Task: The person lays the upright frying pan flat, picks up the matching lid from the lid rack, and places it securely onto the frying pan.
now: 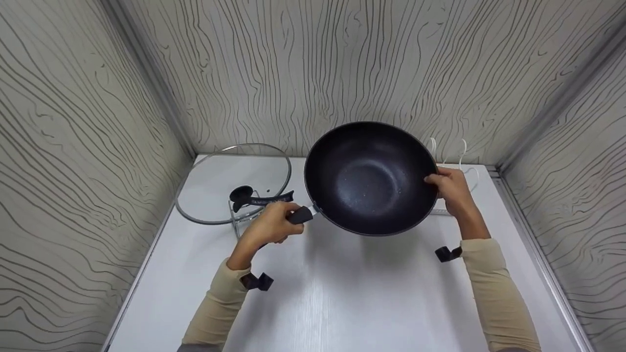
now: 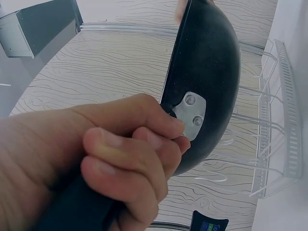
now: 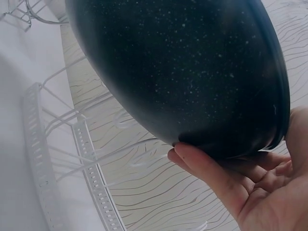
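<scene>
A black wok (image 1: 369, 181) is held up over the white table, its dark inside tilted toward the head camera. My left hand (image 1: 274, 222) grips its black handle (image 1: 301, 215), the fingers curled round it in the left wrist view, close to the riveted metal bracket (image 2: 193, 118). On the far side my right hand (image 1: 452, 188) holds the rim, thumb over the inside edge. In the right wrist view its fingers press under the speckled outer wall (image 3: 183, 82).
Behind the wok stands a white wire rack (image 2: 291, 130), mostly hidden by it in the head view. At the back left a glass lid (image 1: 289, 171) with a black handle (image 1: 269, 199) leans on a wire stand (image 1: 234, 220). Patterned walls (image 1: 313, 73) enclose the table (image 1: 313, 313).
</scene>
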A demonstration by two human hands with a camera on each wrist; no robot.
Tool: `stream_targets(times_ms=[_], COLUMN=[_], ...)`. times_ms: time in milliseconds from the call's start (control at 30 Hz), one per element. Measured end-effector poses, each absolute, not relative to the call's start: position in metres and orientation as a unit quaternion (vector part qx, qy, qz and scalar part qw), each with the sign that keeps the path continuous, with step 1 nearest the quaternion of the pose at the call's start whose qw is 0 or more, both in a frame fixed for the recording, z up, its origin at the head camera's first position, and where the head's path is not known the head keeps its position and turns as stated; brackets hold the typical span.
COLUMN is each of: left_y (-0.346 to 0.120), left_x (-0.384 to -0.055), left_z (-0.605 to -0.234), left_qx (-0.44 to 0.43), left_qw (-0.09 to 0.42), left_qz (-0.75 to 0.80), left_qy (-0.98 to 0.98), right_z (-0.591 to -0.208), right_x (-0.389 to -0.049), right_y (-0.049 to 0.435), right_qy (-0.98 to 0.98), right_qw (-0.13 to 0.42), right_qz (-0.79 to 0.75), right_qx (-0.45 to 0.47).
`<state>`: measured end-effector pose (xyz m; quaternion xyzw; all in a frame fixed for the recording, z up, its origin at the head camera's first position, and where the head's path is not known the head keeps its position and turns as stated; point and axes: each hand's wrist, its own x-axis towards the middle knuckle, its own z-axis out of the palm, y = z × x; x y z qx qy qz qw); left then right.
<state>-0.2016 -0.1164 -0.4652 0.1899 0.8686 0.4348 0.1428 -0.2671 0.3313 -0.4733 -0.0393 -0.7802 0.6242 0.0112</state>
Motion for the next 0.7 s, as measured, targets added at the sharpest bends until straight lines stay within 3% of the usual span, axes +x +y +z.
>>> stream_targets(times_ms=[700], left_y=[-0.116], left_x=[-0.197], left_z=[-0.471], left_qx=[0.147], left_qw=[0.023], left_qz=[0.325], left_qy=[0.934], right_z=[-0.475], right_x=[-0.235], right_y=[0.320], right_qy=[-0.767], right_qw=[0.038], right_qz=[0.639], right_qx=[-0.042])
